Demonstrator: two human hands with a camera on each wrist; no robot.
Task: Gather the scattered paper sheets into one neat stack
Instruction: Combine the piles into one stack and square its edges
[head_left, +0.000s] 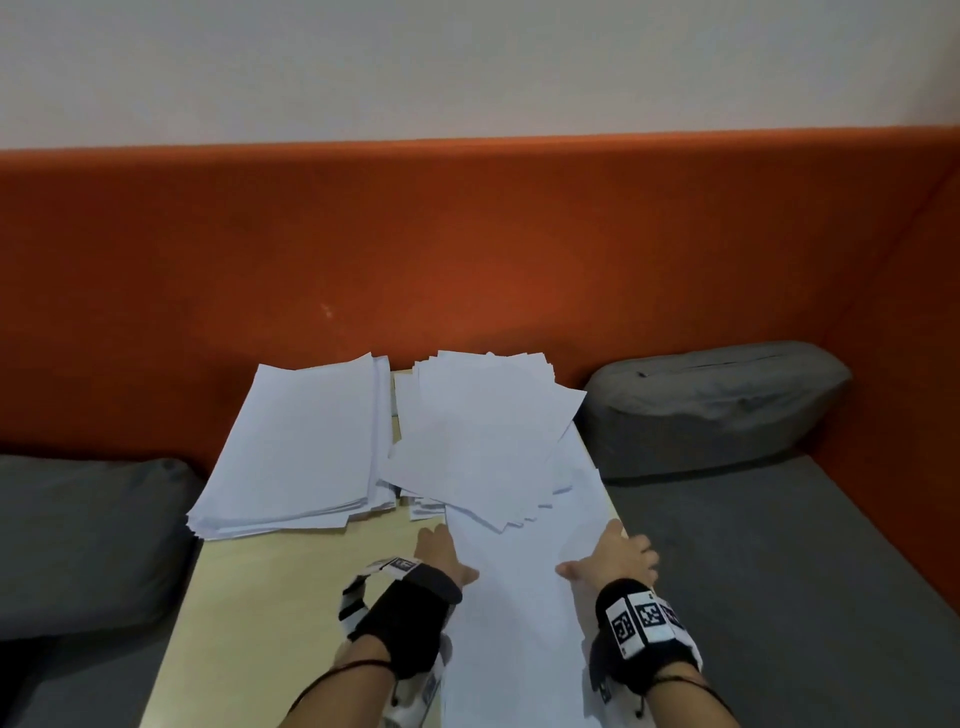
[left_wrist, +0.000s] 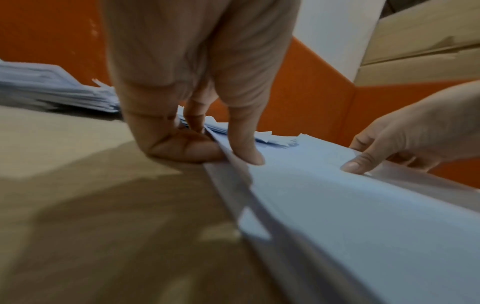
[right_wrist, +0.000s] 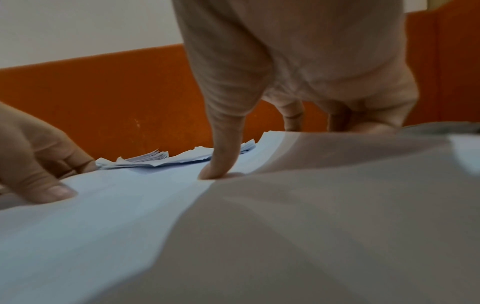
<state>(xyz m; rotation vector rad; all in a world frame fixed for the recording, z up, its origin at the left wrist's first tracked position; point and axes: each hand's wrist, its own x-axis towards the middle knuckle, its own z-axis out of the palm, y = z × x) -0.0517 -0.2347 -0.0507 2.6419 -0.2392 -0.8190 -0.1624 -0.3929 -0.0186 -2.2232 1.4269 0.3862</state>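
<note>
Step in hand: I am taking up the near bundle of sheets (head_left: 524, 597), which lies along the table's (head_left: 291, 587) right edge and reaches its near edge.

My left hand (head_left: 441, 556) grasps the bundle's left side: in the left wrist view the thumb lies on top of the paper and the curled fingers (left_wrist: 182, 148) are tucked under its edge, against the tabletop. My right hand (head_left: 615, 558) grasps the right side, where the paper overhangs the table edge; its thumb (right_wrist: 221, 162) presses down on top and the fingers curl over the side. How far they reach beneath, I cannot tell. Between the thumbs the paper bows slightly.

Elsewhere on the table: a fanned pile (head_left: 483, 441) at the far right corner, overlapping the far end of my bundle, and a fairly even stack (head_left: 301, 441) at the far left corner, just beside the fan.

Judgement: gathering is partly done; three groups remain separate. The next move calls for lifting the bundle with both hands level, freeing it from beneath the fan without dragging those sheets off the right edge, then squaring its edges.
</note>
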